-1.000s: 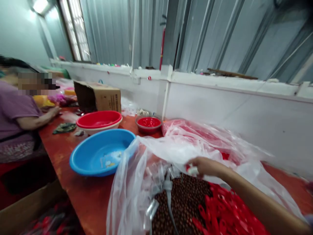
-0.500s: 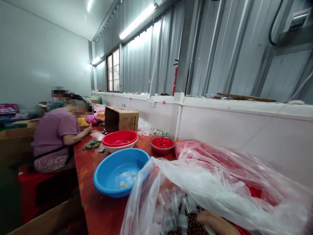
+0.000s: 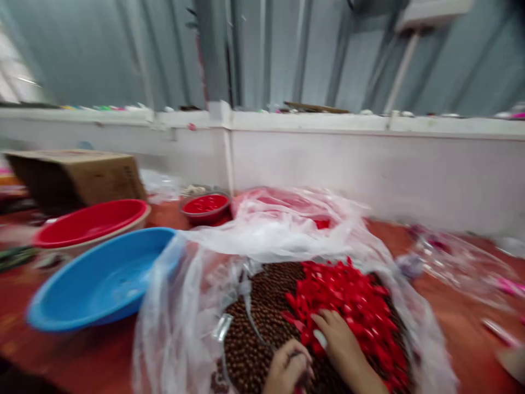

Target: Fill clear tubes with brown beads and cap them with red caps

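My left hand (image 3: 289, 364) is closed, fingers curled, low over a bed of brown beads (image 3: 262, 312); what it grips is hidden, though a bit of red shows beneath it. My right hand (image 3: 338, 339) reaches into a heap of glossy red plastic pieces (image 3: 348, 293) lying on the beads. Its fingers are bent together at the heap's left edge, and a small white thing (image 3: 320, 338) shows by the thumb. Clear plastic sheeting (image 3: 164, 328) surrounds the beads and red pieces. Small clear plastic containers (image 3: 223, 327) lie at the beads' left side.
A blue basin (image 3: 102, 284) stands at left, with a red basin (image 3: 90, 224) behind it. Further back are a cardboard box (image 3: 98, 175) and a bowl of red pieces (image 3: 205, 205). Clear bags (image 3: 459, 262) lie at right; part of another person's hand (image 3: 512, 361) shows at the edge.
My view has turned right and down. Both hands and the red heap are now visible; before, only one blurred hand showed by the beads and clear containers.
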A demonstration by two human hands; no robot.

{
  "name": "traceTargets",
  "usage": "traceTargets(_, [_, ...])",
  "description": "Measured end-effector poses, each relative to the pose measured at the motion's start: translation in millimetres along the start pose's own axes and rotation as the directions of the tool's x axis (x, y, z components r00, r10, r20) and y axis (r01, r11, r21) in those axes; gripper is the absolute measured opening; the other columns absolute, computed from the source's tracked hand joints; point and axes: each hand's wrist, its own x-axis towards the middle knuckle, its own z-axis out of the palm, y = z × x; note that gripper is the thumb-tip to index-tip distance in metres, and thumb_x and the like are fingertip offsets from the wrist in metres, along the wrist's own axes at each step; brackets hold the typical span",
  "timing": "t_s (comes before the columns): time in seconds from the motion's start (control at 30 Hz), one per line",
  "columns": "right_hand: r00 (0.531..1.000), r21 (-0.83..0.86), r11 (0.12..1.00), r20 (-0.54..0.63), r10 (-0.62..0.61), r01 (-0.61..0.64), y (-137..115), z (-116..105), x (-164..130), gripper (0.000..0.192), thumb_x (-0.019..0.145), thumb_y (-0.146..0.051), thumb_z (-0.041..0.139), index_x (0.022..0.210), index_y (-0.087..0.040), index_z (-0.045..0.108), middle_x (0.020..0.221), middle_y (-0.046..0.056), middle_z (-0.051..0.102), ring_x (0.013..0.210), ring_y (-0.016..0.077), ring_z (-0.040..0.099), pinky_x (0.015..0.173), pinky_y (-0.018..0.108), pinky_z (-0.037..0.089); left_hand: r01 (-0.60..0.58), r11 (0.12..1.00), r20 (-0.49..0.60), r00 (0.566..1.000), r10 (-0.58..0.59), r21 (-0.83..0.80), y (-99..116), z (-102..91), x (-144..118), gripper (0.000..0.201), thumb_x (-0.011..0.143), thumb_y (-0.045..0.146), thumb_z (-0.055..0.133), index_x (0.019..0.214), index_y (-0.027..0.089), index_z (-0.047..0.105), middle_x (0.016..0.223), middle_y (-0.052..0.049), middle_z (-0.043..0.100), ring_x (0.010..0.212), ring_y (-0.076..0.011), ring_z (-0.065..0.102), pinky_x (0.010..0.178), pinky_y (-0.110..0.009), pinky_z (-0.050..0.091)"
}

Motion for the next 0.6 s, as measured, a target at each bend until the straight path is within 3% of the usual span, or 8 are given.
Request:
traceTargets(0.07, [0.999,-0.105,0.994,0.045,0.027,-0.022,-3.7,-3.9,-3.3,0.033,0.076,-0.007,0.049,0.099,-0.025,0.064,0.104,0.005,0.063,0.092,0.0205,0.054,0.080,0.031,0.041,-0.102,0.992,-0.107,0.988,0.110,0.078,-9.1,3.5,12.8,0.031,0.072,0.048,0.062,0.077,0.017,0.058,0.065,0.000,0.055,0.060,-0.0114,0.052,0.047,-0.020,0.041])
traceTargets(0.1, [0.997,-0.135,0.990,0.066,0.044,-0.035,-5.0,-5.6,-1.7,0.027,0.077,-0.008,0.050,0.093,-0.024,0.065,0.094,0.004,0.064,0.086,0.0195,0.053,0.077,0.030,0.041,-0.133,0.986,-0.146,0.978,0.147,0.105,-12.8,6.1,16.4,0.034,0.070,0.050,0.062,0.075,0.016,0.058,0.062,0.000,0.053,0.057,-0.0111,0.051,0.045,-0.019,0.040])
traceTargets(0.17, [0.994,-0.161,0.984,0.073,0.082,-0.070,-6.4,-8.7,2.2,0.021,0.078,-0.009,0.052,0.089,-0.022,0.065,0.085,0.003,0.064,0.082,0.0196,0.051,0.073,0.030,0.039,-0.147,0.981,-0.179,0.969,0.169,0.130,-17.2,12.0,18.5,0.037,0.069,0.051,0.061,0.074,0.015,0.059,0.062,0.000,0.052,0.058,-0.0117,0.050,0.044,-0.020,0.040])
traceTargets(0.23, [0.993,-0.171,0.982,0.069,0.092,-0.079,-7.0,-11.2,3.2,0.022,0.079,-0.012,0.054,0.097,-0.023,0.062,0.087,0.003,0.062,0.084,0.0201,0.050,0.073,0.030,0.037,-0.137,0.981,-0.174,0.972,0.159,0.135,-17.8,17.9,16.7,0.036,0.069,0.049,0.061,0.074,0.014,0.059,0.063,-0.001,0.052,0.059,-0.0123,0.050,0.045,-0.020,0.040])
traceTargets(0.33, [0.998,-0.095,0.994,0.046,0.051,-0.046,-6.9,-13.2,0.9,0.024,0.080,-0.017,0.056,0.102,-0.027,0.060,0.096,0.003,0.060,0.090,0.0206,0.047,0.075,0.031,0.035,-0.125,0.981,-0.171,0.974,0.149,0.146,-15.1,25.5,14.5,0.034,0.068,0.047,0.062,0.074,0.014,0.060,0.062,-0.001,0.053,0.059,-0.0125,0.049,0.045,-0.020,0.040])
traceTargets(0.43, [0.999,0.006,0.999,0.018,0.032,-0.032,-5.8,-13.6,1.3,0.014,0.077,-0.018,0.060,0.090,-0.024,0.061,0.093,0.003,0.061,0.090,0.0203,0.048,0.078,0.032,0.034,-0.108,0.983,-0.184,0.974,0.135,0.152,-13.8,31.1,15.9,0.036,0.067,0.049,0.063,0.075,0.014,0.060,0.061,-0.001,0.053,0.057,-0.0124,0.049,0.044,-0.020,0.040])
traceTargets(0.6, [0.988,0.115,0.983,-0.043,0.146,-0.141,-4.8,-15.4,1.6,0.007,0.078,-0.016,0.057,0.083,-0.021,0.059,0.087,0.002,0.063,0.090,0.0190,0.051,0.081,0.031,0.037,-0.074,0.986,-0.194,0.976,0.103,0.149,-15.8,33.3,17.7,0.040,0.066,0.051,0.064,0.077,0.014,0.060,0.063,-0.002,0.054,0.057,-0.0133,0.051,0.045,-0.022,0.042])
